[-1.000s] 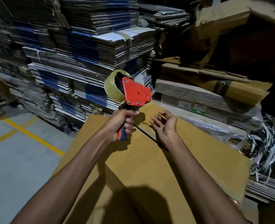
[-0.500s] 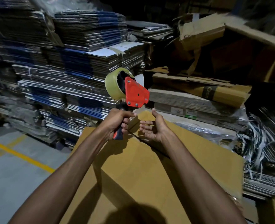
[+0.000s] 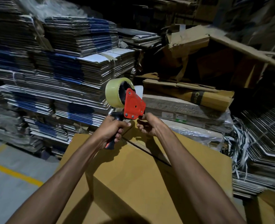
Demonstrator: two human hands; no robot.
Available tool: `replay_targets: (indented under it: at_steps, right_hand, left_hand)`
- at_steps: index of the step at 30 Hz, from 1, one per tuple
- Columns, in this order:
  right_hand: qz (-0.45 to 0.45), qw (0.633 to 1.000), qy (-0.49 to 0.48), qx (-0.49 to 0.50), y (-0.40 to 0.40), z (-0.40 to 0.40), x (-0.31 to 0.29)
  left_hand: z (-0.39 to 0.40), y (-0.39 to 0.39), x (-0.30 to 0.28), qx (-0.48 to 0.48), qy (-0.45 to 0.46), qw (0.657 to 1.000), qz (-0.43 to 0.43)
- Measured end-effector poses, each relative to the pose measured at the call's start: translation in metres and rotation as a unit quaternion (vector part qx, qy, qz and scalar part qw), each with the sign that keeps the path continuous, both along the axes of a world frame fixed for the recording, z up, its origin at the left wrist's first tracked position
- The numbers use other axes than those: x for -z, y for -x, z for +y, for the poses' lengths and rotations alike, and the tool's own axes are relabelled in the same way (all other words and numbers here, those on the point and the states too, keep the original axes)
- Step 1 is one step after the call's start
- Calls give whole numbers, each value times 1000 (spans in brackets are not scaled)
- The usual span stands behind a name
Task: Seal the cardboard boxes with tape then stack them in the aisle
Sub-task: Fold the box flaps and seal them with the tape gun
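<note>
A large brown cardboard box (image 3: 133,183) stands in front of me, its top flaps closed with a dark seam running away from me. Above its far end I hold a red tape dispenser (image 3: 133,105) carrying a roll of clear tape (image 3: 115,92). My left hand (image 3: 112,130) grips the black handle. My right hand (image 3: 147,125) is at the lower right corner of the red plate, fingers curled and pinching there; what sits between the fingertips is too small to tell.
Tall bundles of flattened cartons (image 3: 60,78) fill the left and back. Crumpled cartons and wrapped stacks (image 3: 190,110) lie behind the box. Cut strapping and more flat cartons (image 3: 255,151) crowd the right. Grey floor with a yellow line (image 3: 12,172) lies to the left.
My right hand rose from an open, palm-up pose over the box to the dispenser's lower corner and curled its fingers there. The dispenser stayed in my left hand.
</note>
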State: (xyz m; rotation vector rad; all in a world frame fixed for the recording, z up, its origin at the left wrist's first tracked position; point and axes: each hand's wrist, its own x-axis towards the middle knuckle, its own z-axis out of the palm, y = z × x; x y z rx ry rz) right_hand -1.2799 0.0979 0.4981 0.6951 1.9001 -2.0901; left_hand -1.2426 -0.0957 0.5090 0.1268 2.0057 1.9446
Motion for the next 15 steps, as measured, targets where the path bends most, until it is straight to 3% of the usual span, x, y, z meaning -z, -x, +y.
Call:
replay_targets:
  at_steps: [9, 15]
  right_hand:
    - [52, 996, -56, -48, 15, 8, -3]
    - [216, 966, -131, -52, 31, 3, -9]
  left_hand:
    - [-6, 3, 9, -9, 13, 1000, 12]
    - [-9, 2, 7, -27, 48, 998, 40]
